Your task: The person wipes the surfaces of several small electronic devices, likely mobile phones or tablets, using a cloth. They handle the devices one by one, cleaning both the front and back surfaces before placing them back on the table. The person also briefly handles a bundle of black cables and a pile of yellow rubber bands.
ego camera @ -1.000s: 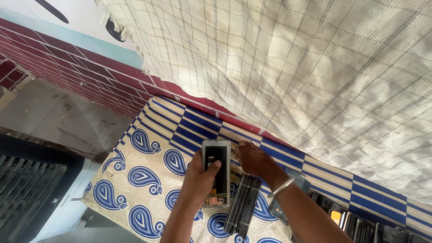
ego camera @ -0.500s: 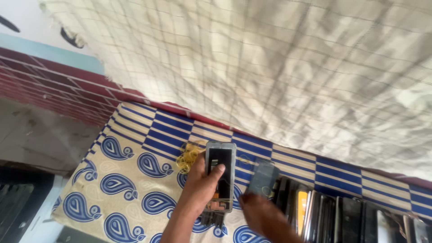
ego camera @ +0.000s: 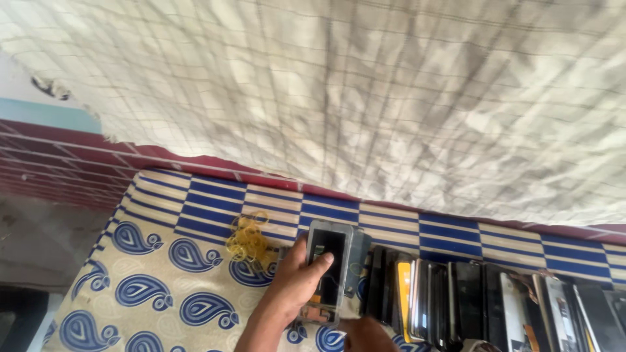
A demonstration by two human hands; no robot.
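1. Surroundings: a row of dark flat phone screens and panels (ego camera: 495, 300) stands on edge, packed side by side, running from just right of the held unit to the right frame edge. One in the row shows an orange-yellow face.
2. A loose heap of yellow rubber bands (ego camera: 246, 241) lies on the cloth just left of the left hand, close but apart from it.
3. All of it sits on a cream cloth with blue paisley print and blue-and-cream striped border (ego camera: 163, 287), flat, soft weave.
4. Behind the cloth: a dark red tiled ledge (ego camera: 59, 163), then a pale crumpled sheet with a thin grid pattern (ego camera: 391, 98) filling the upper frame, heavily wrinkled.
5. Held item: a slim rectangular phone display with grey frame and black glass (ego camera: 328, 270), rounded corners, tilted slightly, upper end pointing away from the person. It is above the cloth at lower centre, its right edge against the start of the row.
6. Left hand (ego camera: 293, 287): clasping the display from its left side, thumb laid across the glass, fingers behind.
7. Right hand (ego camera: 365, 334): only a blurred part at the bottom edge, just below the row; grip cannot be told.
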